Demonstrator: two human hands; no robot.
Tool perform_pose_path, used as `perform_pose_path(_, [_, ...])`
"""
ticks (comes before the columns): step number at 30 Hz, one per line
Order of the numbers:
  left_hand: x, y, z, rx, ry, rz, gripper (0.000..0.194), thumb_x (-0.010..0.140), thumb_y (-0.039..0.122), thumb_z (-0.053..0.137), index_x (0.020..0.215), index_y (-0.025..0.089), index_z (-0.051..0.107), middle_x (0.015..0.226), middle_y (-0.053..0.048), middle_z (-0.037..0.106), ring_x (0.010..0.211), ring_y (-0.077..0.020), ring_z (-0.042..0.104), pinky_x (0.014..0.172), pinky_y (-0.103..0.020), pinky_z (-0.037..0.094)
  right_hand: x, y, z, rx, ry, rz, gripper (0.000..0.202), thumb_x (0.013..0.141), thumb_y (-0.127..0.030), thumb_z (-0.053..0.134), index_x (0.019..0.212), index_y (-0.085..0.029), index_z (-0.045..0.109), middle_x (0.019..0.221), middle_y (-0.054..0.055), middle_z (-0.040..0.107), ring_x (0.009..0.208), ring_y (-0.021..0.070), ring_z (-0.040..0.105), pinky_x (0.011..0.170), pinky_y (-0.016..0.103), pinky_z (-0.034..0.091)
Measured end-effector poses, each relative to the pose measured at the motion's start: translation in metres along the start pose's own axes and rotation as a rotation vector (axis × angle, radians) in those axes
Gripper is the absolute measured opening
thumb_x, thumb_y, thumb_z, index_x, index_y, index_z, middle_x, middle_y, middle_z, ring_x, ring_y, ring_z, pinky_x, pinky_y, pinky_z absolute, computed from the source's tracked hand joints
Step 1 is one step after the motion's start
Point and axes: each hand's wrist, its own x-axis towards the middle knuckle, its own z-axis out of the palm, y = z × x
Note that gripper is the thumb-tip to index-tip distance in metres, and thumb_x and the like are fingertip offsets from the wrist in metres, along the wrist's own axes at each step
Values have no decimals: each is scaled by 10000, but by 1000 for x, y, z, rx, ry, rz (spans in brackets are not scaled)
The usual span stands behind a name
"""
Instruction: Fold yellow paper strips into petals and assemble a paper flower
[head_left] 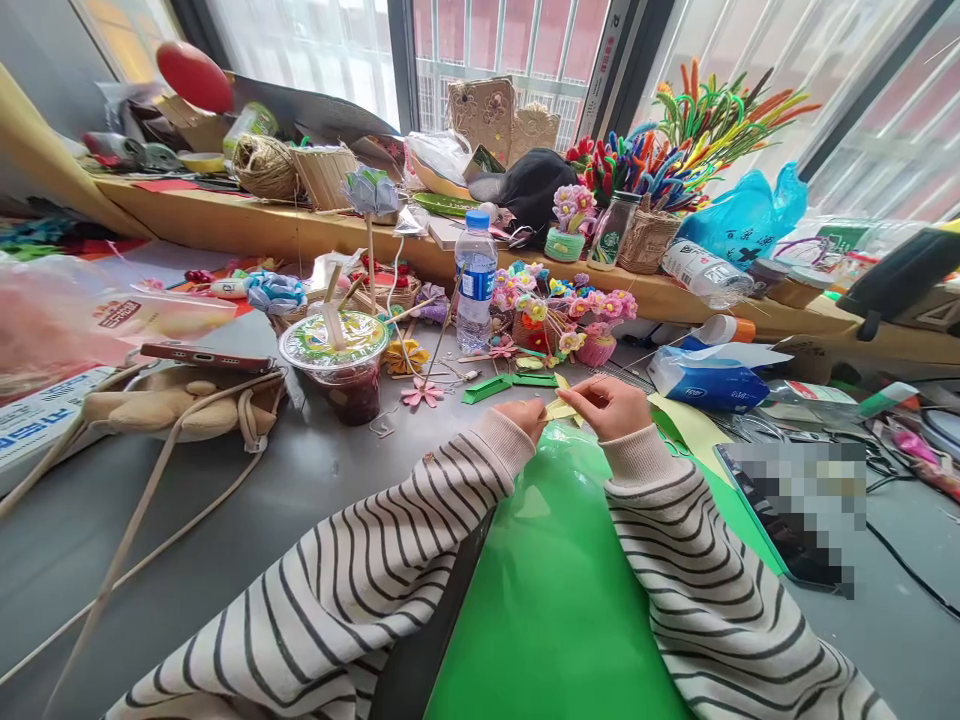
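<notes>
Close together over the far end of a glossy green sheet [555,560], both hands pinch a small pale-yellow paper piece [561,408]. My left hand [529,413] is closed at its left side, partly hidden by the striped sleeve. My right hand [613,405] has thumb and forefinger pressed together on its right side. The exact shape of the piece is too small to make out. Folded green paper strips [491,388] lie just left of the hands. A larger pale-yellow paper sheet [697,435] lies to the right, with green-handled scissors [671,438] beside it.
A lidded drink cup [352,390], a water bottle [476,290] and a pink paper flower [422,393] stand or lie leftward. Handmade flowers [562,310] crowd the back. A blue tissue pack [709,375] and a tablet [795,510] are rightward; a bag with a phone [210,358] lies far left.
</notes>
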Motion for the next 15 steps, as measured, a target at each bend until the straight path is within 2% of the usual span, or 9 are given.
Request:
perform_pose_path(1, [-1,1,-1,131,4,23,193,724,256,411,826,146,533,743,-80,586,715,-205,537,629,-290,354,-1,-1,0,5,15,-15,225,639,-361,565,574,-152,615,577,39,595,504,120,507,489,235,403])
perform_pose_path(3, [-2,1,-2,210,39,40,233,750,273,367,881,148,515,762,-82,597,693,-193,548,593,-272,362,-2,-3,1,15,37,-34,225,650,-359,557,577,-151,606,575,38,585,498,117,504,482,235,406])
perform_pose_path(8, [-2,-2,1,137,151,40,344,756,271,368,1072,152,430,785,-71,608,705,-172,556,604,-248,374,-2,-6,1,22,65,-72,217,666,-345,549,582,-151,597,578,34,573,485,107,495,460,228,402])
perform_pose_path(12, [-2,-3,2,93,130,85,324,782,279,313,1004,166,520,821,-87,612,779,-192,551,669,-270,375,-3,-6,2,6,85,-127,211,672,-329,550,577,-147,600,560,32,568,470,100,485,457,225,404])
perform_pose_path(15, [-2,-3,0,-33,158,54,303,765,268,349,954,162,561,817,-97,613,778,-209,551,681,-289,373,-4,-7,4,20,81,-165,190,679,-310,546,598,-150,611,560,27,565,466,94,480,446,217,404])
